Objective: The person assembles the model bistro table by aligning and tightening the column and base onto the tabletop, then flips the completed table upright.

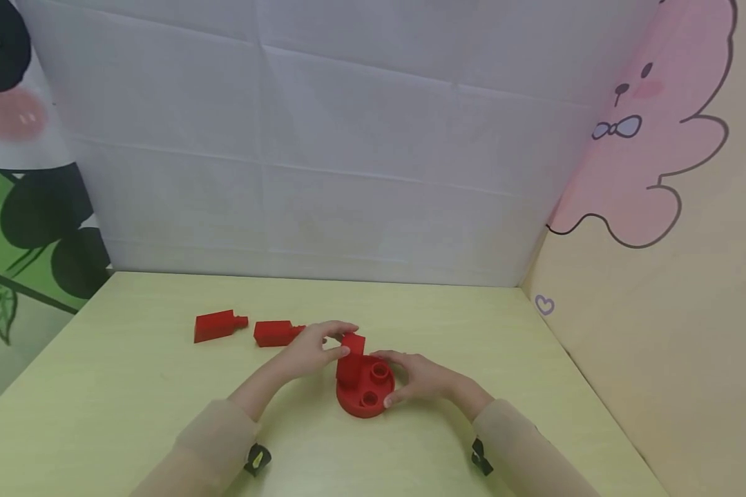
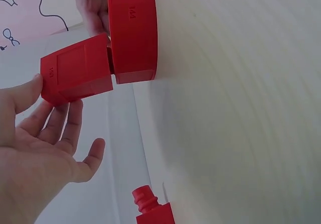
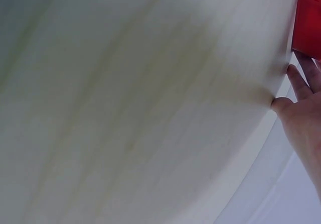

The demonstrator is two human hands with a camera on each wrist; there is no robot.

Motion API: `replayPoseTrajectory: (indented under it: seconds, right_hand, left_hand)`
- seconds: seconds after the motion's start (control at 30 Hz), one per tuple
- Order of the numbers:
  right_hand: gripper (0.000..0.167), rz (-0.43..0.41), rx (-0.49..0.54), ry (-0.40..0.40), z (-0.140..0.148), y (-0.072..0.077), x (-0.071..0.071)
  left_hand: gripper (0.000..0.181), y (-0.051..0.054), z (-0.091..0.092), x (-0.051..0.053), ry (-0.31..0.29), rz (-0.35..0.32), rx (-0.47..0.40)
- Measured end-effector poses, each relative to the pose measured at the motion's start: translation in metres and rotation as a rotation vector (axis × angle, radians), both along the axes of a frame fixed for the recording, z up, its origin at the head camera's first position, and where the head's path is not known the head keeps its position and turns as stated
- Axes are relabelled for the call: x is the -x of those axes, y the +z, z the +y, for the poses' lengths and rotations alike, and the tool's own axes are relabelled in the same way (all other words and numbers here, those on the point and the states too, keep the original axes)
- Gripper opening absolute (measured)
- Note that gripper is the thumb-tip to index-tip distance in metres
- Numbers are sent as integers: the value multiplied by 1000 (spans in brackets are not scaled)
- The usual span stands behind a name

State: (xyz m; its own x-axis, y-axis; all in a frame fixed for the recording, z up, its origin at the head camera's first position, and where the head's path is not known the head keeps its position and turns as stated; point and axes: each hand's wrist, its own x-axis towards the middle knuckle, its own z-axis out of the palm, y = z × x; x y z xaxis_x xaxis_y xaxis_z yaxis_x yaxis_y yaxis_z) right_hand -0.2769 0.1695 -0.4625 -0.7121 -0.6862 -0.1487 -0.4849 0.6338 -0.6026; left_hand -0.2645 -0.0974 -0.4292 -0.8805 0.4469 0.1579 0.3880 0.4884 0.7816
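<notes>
- The round base (image 1: 362, 412) rests on the surface (image 1: 161, 393); the standing block (image 1: 355, 344) rises roughly upright from the base's far left part, a narrow gap showing between them.
- Left of the base, the left hand (image 1: 311, 353) pinches the standing block near its top, thumb opposite fingers.
- Right of the base, the right hand (image 1: 424, 378) grips its side between thumb and fingers.
- Everything red looks like stiff, light plastic, perhaps slightly slippery and hardly fragile; the blocks' flat faces and the base's side seem the best holds.
- Count: one base, with two open sockets (image 1: 379, 373) visible; one standing block; two loose blocks (image 1: 214, 326) lying left of the base.
</notes>
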Motion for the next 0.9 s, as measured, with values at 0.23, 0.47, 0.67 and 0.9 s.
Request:
replayPoseTrajectory:
  seconds: [0.23,0.47,0.67,0.9]
  right_hand:
    - [84,9,-2,8,0,0,1]
    - [85,7,-4,8,0,1,1]
    - [88,17,-14,3,-1,1,1]
    - [86,1,-16,-6,-1,3,0]
  left_hand:
    - [56,-1,9,-2,139,-56,-47]
    - [64,-1,27,-5,307,-79,-86]
    - [50,-1,33,-8,339,-22,-55]
    - [42,0,31,-9,293,7,-43]
